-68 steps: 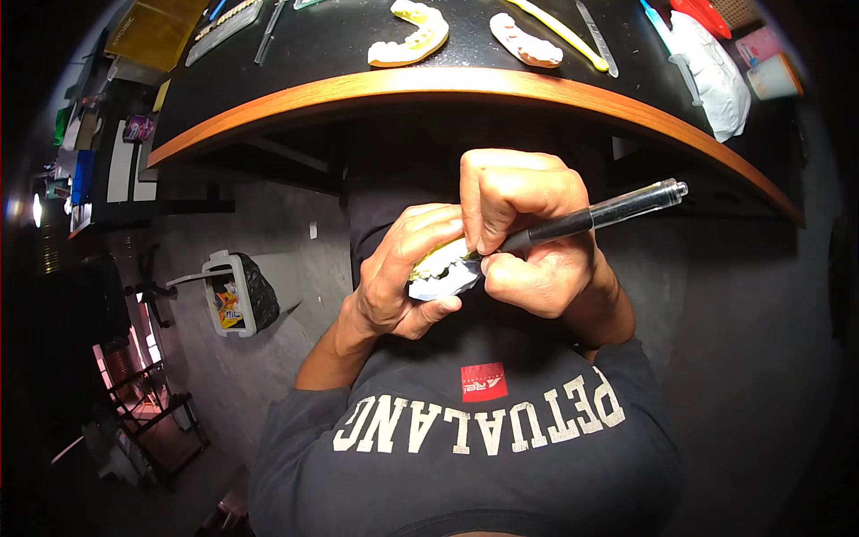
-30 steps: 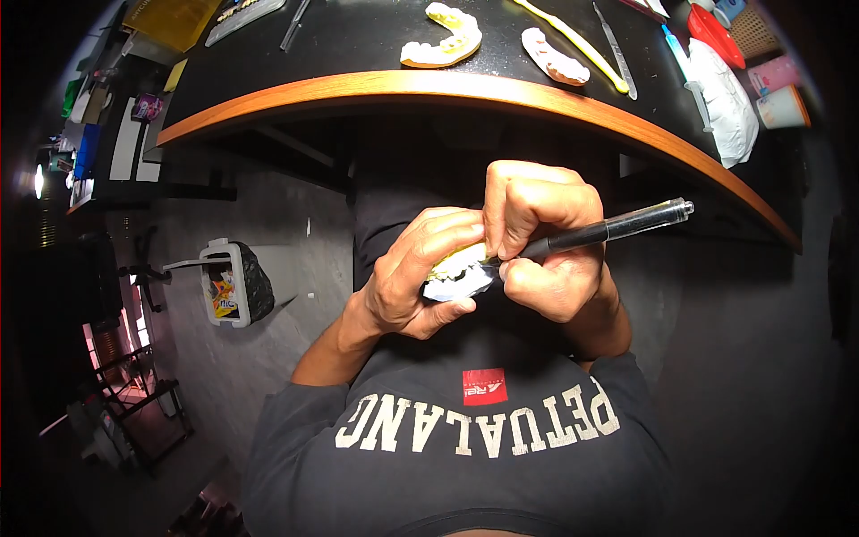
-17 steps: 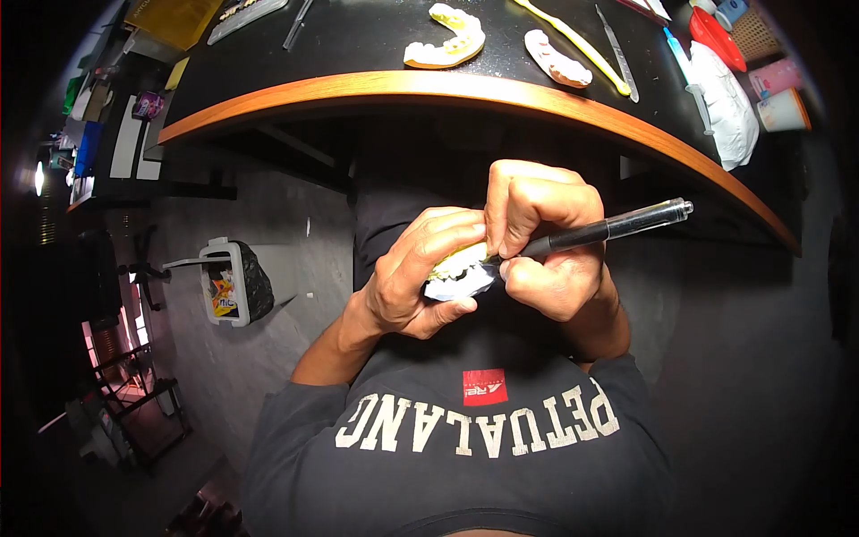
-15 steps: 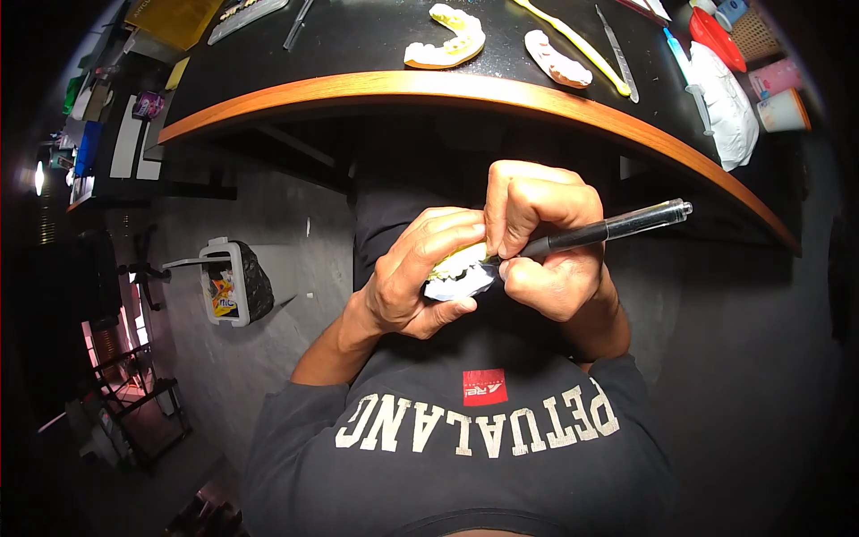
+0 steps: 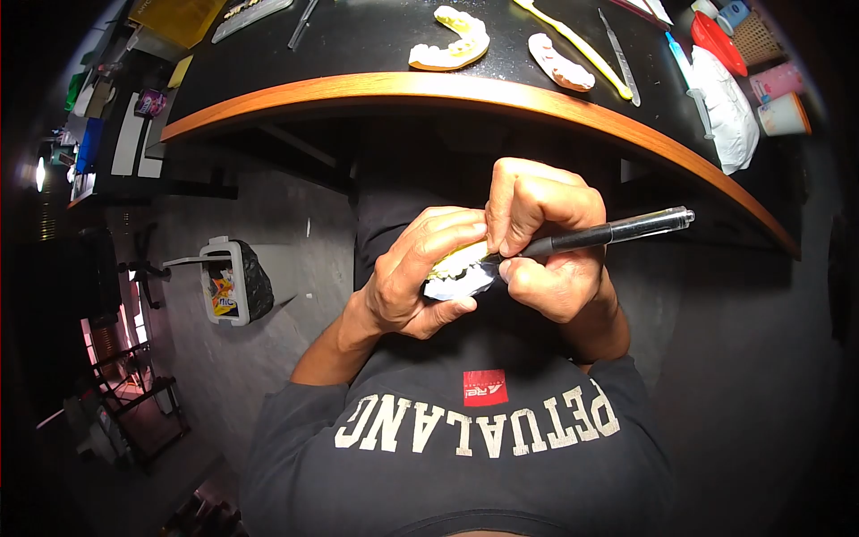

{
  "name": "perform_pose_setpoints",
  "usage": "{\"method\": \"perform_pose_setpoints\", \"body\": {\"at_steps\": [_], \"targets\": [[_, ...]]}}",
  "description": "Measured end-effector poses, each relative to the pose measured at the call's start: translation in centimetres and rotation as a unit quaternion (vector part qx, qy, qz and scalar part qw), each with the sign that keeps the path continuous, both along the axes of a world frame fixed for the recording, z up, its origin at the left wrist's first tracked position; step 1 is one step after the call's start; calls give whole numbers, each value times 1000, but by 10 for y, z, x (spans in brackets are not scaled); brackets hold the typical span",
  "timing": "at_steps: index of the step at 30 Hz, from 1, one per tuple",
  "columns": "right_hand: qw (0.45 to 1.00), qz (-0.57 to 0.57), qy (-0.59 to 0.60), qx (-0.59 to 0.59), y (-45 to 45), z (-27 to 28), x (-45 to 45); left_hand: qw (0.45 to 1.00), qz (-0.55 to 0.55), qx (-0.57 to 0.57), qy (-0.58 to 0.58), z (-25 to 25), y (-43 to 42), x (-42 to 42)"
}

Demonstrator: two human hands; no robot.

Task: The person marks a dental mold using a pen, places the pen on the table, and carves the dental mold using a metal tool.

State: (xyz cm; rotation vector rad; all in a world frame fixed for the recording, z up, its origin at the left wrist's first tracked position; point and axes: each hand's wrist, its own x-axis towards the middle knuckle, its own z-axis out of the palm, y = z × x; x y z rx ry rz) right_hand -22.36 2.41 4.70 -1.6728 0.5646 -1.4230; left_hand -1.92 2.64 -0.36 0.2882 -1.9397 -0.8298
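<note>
My left hand (image 5: 414, 268) is wrapped round a plaster dental model (image 5: 459, 279), its fingers over the yellowish upper part and its thumb under the pale lower part. In my right hand (image 5: 550, 242) is a black pen (image 5: 617, 232) with a clear end, pinched between thumb and fingers. The pen slants up to the right, and its tip end is at the right side of the model; whether the tip touches is hidden by my fingers. Both hands are close together over my lap, below the table edge.
On the black table with a wooden edge (image 5: 403, 84) lie a horseshoe-shaped dental cast (image 5: 455, 40), a smaller cast (image 5: 561, 63), a yellow-handled tool (image 5: 577, 45), a metal blade-like tool (image 5: 619, 55) and a white packet (image 5: 723, 107). A lined bin (image 5: 224, 282) stands on the floor at left.
The hands, dental model and pen keep nearly the same position. The table and its objects appear shifted very slightly in view.
</note>
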Motion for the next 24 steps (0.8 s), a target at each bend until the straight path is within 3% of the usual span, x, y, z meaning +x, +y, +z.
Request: {"method": "perform_pose_setpoints", "body": {"at_steps": [24], "targets": [[1000, 8, 8, -12, -2, -2, -2, 1000, 0, 11, 0, -1, 1, -1]]}}
